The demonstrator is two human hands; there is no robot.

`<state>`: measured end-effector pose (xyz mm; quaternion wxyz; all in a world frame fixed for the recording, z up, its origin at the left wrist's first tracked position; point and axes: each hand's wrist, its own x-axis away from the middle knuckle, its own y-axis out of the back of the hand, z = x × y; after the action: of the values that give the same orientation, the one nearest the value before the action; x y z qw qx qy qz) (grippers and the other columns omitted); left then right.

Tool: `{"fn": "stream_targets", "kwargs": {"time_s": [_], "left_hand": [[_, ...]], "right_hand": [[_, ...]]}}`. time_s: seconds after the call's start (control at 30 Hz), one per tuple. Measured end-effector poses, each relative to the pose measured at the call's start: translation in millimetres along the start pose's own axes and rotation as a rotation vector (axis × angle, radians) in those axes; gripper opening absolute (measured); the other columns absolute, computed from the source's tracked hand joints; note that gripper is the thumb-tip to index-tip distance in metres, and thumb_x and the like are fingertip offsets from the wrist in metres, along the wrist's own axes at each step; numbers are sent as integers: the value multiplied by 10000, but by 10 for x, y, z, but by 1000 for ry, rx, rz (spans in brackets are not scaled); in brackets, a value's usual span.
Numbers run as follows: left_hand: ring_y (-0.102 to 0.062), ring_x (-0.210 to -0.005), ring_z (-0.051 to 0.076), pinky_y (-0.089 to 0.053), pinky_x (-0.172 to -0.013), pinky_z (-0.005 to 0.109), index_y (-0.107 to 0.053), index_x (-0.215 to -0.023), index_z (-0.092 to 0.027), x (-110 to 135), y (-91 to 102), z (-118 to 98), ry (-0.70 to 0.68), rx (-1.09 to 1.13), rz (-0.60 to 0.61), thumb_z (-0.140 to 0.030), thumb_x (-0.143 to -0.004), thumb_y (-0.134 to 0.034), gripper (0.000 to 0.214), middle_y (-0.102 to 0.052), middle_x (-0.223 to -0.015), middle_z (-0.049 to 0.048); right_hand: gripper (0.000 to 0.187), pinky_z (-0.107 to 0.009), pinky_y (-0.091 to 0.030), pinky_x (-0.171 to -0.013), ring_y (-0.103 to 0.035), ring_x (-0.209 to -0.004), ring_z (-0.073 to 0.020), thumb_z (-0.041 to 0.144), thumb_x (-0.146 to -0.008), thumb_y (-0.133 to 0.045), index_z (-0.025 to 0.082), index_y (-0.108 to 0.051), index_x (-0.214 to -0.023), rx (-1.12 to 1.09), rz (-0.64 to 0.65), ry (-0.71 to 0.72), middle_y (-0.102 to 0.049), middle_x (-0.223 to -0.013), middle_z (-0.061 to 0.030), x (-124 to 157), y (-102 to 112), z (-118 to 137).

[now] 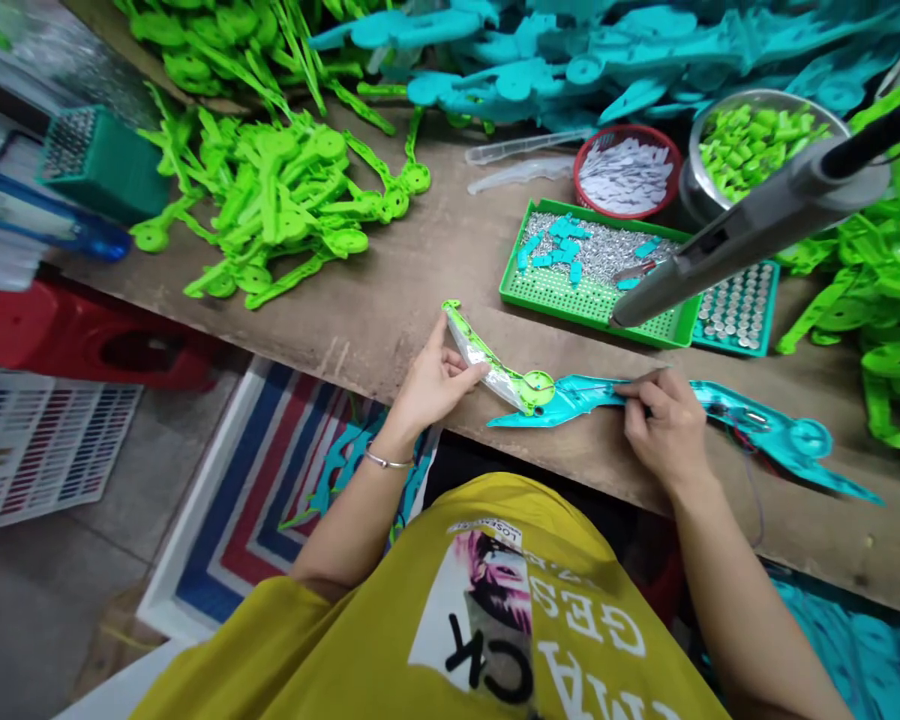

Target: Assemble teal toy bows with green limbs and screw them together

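Lime-green pile: slender lime-green arms (285,190) lie heaped on the wooden table (420,240), well left of my work.
Left hand: my left hand (436,385) pinches the clear plastic piece (495,385) and the green arm together, thumb over, fingers beneath, barely open.
Green arm: this lime-green arm (484,350) sits near the table's front edge; if my pinch loosens, its round end could slide off the shell and the clear piece drop away. Its long axis slants, narrow end pointing away and left, round end toward me and right.
Screw tray: the green tray (514,280) of small metal parts stands just beyond; a careless reach could spill it.
Right hand: my right hand (666,425) is curled nearly closed, holding the shell's middle; I cannot tell whether it pinches a thin wire too.
Turquoise shell: pressing unevenly could tilt the turquoise shell (720,402). It lies roughly left to right along the edge, its right tip pointing right and slightly toward me.
Loose wire: the thin wire (760,500) trails near my right forearm and could snag there.
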<state>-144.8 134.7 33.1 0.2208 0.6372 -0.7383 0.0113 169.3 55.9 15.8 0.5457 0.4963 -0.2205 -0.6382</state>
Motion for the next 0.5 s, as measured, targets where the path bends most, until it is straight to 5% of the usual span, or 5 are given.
{"fn": "stream_targets", "kwargs": {"time_s": [0.3,0.5], "left_hand": [[-666,-627,172,-512,-608,270,0,-1645,-179,147,-124,-180,45,-106,-36,-382,-658,-914,1361,-692,-731,-25],[-711,-673,201,-556,-604,280,115,-1628,-165,212,-231,-144,106,149,24,-278,-595,-947,1485,-735,-799,21]], "right_hand": [[183,-337,-500,-746,-595,-767,-180,62,-893,-533,177,-671,-858,-33,-29,92,-601,-818,-37,43,-52,-81],[177,-338,-493,-714,-582,-743,-186,74,-891,-541,176,-679,-846,6,-7,99,-596,-791,-40,20,-16,-44]]}}
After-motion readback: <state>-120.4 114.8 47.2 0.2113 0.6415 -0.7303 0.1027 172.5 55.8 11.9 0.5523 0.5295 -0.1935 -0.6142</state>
